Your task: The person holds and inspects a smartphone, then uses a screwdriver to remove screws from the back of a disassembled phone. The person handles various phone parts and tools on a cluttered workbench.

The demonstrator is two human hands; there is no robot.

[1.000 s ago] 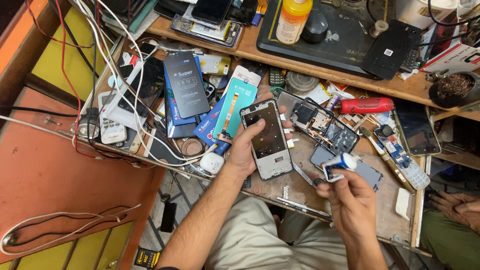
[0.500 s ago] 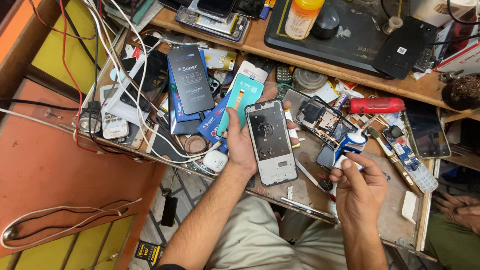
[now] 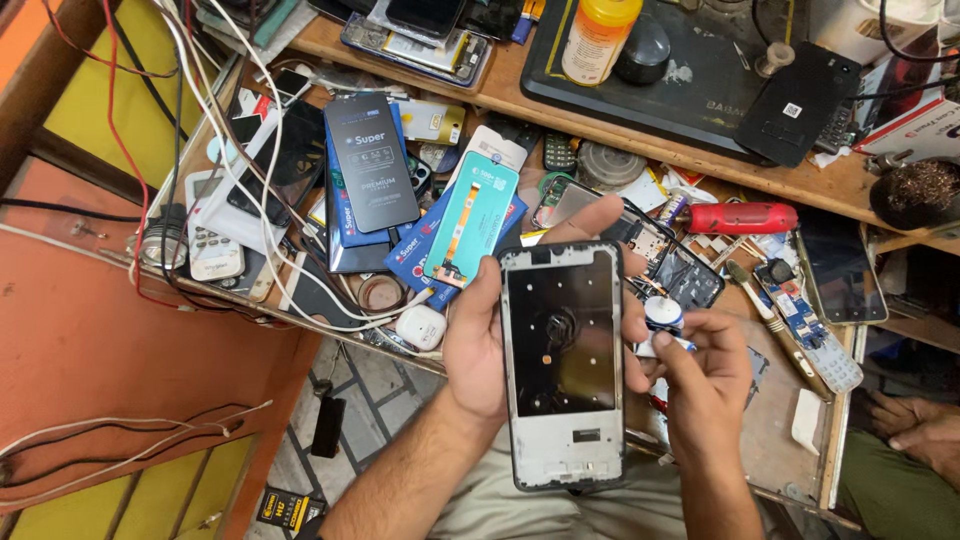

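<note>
I see a cluttered wooden workbench. A red screwdriver lies near its back edge, boxed phone screens and white cables toward its left edge.

The phone frame hides most of the left hand's palm. The right hand covers part of a small white roll. Another person's hand is cut off at the right edge. The yellow bottle is cut off at the top.

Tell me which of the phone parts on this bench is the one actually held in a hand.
The silver phone frame with the dark inner panel, gripped upright by the left hand. The turquoise screen panel and other parts lie loose on the bench.
</note>
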